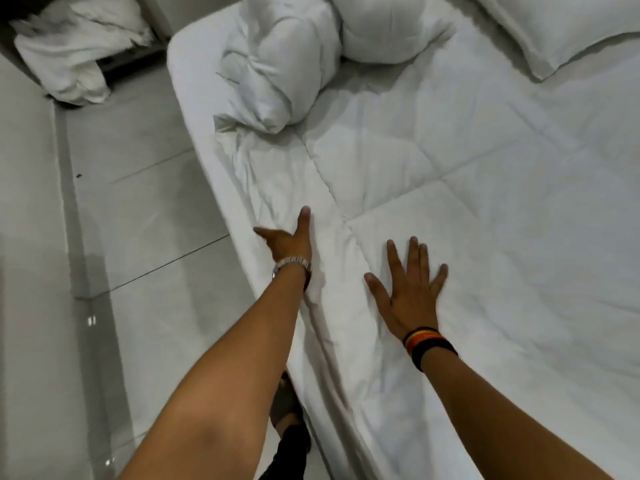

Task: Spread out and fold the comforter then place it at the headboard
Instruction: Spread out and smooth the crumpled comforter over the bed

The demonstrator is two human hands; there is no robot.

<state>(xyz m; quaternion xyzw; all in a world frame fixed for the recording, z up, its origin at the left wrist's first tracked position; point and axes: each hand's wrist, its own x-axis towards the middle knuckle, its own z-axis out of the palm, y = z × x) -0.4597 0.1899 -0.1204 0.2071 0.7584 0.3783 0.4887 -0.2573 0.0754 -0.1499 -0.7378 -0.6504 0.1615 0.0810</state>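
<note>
A white quilted comforter (467, 209) lies spread flat over most of the bed, its left edge running along the mattress side. My left hand (289, 239), with a metal watch on the wrist, rests on that left edge with thumb and fingers apart; part of the hand is tucked in the fabric fold. My right hand (408, 289), wearing striped wristbands, presses flat on the comforter with fingers splayed. The far part of the comforter is bunched in a heap (287, 64) near the top of the bed.
A white pillow (561, 32) lies at the top right of the bed. A crumpled white sheet (76, 53) sits on the floor at the top left. Glossy grey tile floor (145, 209) runs along the bed's left side. My foot (287, 407) stands beside the mattress.
</note>
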